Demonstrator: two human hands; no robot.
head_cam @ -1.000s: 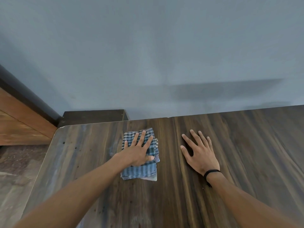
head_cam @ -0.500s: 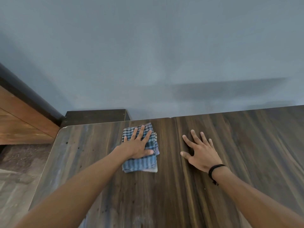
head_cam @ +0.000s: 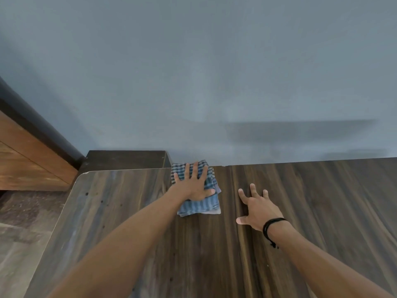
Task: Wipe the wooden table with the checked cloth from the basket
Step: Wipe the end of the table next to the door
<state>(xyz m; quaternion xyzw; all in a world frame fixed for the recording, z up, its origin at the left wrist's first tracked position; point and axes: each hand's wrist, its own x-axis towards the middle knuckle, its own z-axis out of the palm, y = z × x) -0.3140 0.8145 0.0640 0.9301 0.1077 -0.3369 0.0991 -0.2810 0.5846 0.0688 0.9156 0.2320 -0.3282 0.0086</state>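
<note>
checked cloth under left hand, right hand beside

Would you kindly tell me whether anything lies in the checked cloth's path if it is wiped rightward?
Yes: the right hand rests on the wooden table just right of the checked cloth, which the left hand presses flat.

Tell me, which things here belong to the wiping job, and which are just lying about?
In the job: checked cloth, pressed flat by the left hand; wooden table; right hand, resting on the table.
Just there: grey wall; dark box behind the table's corner; wooden panel at left; black wristband.
</note>
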